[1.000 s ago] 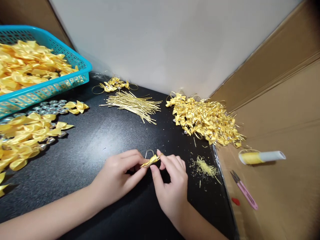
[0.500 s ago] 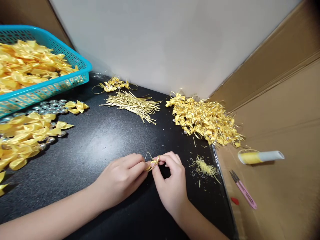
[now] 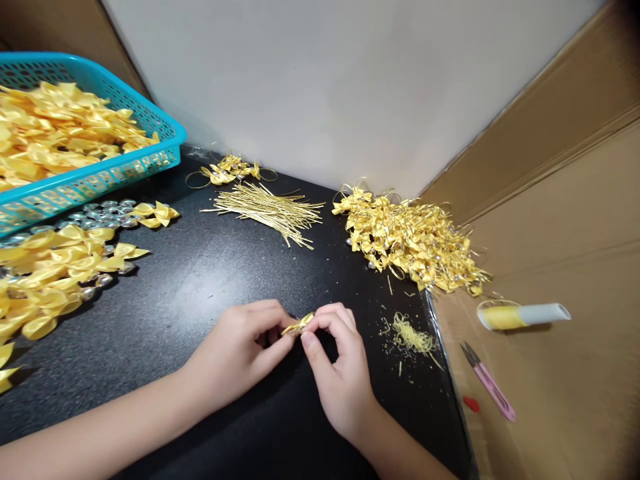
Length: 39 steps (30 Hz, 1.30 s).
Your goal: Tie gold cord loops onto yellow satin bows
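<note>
Left hand: I see it pinching a yellow ribbon bow by one end.
Right hand: fingertips closed on the other end.
Gold cords: lying beyond them.

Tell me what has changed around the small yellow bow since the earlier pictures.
The thin loop that stood above the yellow bow no longer shows. The left hand, curled over the bow in the previous picture, has rolled back, baring more of it; the right hand now pinches more closely. Both hands kept hold of the bow. The blue basket, cord pile, bow heap and pink snips stayed put.
</note>
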{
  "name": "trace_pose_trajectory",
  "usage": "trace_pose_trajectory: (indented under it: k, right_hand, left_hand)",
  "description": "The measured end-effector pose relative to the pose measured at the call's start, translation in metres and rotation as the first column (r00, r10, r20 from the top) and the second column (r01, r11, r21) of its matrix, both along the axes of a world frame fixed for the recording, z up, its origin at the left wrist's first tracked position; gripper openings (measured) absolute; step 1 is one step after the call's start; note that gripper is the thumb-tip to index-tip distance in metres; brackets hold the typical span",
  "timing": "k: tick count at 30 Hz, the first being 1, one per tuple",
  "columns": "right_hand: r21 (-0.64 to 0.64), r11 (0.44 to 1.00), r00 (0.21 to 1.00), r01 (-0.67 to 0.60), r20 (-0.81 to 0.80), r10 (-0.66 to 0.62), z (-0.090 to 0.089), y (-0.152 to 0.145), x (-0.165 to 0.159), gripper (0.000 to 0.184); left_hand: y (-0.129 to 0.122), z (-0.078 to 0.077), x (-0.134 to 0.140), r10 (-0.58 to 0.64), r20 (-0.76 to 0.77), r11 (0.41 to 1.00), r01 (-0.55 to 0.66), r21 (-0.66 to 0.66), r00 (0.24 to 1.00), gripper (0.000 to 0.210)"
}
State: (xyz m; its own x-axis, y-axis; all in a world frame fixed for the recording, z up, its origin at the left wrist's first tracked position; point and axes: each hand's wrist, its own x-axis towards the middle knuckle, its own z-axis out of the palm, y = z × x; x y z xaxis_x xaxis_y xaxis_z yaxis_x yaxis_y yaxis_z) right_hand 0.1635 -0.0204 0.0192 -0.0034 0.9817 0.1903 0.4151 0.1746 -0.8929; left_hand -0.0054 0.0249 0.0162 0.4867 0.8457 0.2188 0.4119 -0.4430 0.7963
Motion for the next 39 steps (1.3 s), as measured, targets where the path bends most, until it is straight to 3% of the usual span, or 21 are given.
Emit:
trace_pose_trajectory:
  k: [2, 4, 7, 11, 18, 20, 24, 29, 33, 39]
  right_hand:
    - [0.001, 0.997, 0.997, -0.074, -0.027, 0.074, 0.003, 0.000, 0.003, 0.011]
    - [0.033, 0.991, 0.991, -0.129, -0.025, 0.129, 0.006, 0.000, 0.007, 0.011]
    - [0.072, 0.977, 0.980, -0.199, 0.015, 0.198, 0.010, -0.001, 0.012, 0.012]
    - [0.071, 0.961, 0.962, -0.268, 0.066, 0.263, 0.011, -0.002, 0.016, 0.012]
    - [0.112, 0.949, 0.954, -0.293, -0.022, 0.297, 0.010, -0.005, 0.020, 0.011]
    - [0.122, 0.950, 0.949, -0.287, -0.098, 0.299, 0.009, -0.006, 0.020, 0.012]
    - [0.093, 0.958, 0.888, -0.272, -0.360, 0.287, 0.006, -0.007, 0.018, 0.014]
    - [-0.059, 0.973, 0.753, -0.221, -0.645, 0.132, 0.001, -0.003, 0.012, 0.019]
    - [-0.172, 0.964, 0.673, -0.201, -0.740, 0.008, 0.002, 0.001, 0.003, 0.033]
    - [-0.287, 0.904, 0.536, -0.318, -0.840, -0.078, 0.007, 0.001, -0.005, 0.037]
  left_hand:
    - [0.003, 0.005, 0.001, 0.054, 0.052, 0.974, -0.041, -0.222, 0.997, 0.023]
    - [0.006, 0.010, 0.002, 0.109, 0.117, 0.909, -0.052, -0.413, 0.987, 0.026]
    - [0.008, 0.012, 0.002, 0.177, 0.209, 0.825, -0.029, -0.564, 0.962, 0.026]
    - [0.010, 0.011, -0.001, 0.238, 0.217, 0.798, -0.063, -0.600, 0.947, 0.024]
    - [0.020, 0.008, -0.003, 0.238, 0.253, 0.873, -0.092, -0.479, 0.938, 0.021]
    - [0.021, 0.008, -0.003, 0.251, 0.301, 0.866, -0.075, -0.494, 0.920, 0.019]
    - [0.021, 0.008, -0.002, 0.254, 0.383, 0.767, 0.056, -0.639, 0.888, 0.022]
    - [0.021, 0.008, -0.001, 0.309, 0.444, 0.607, 0.185, -0.773, 0.841, 0.024]
    - [0.022, 0.008, -0.002, 0.333, 0.474, 0.513, 0.265, -0.816, 0.815, 0.021]
    - [0.022, 0.006, -0.001, 0.344, 0.496, 0.413, 0.346, -0.842, 0.797, 0.021]
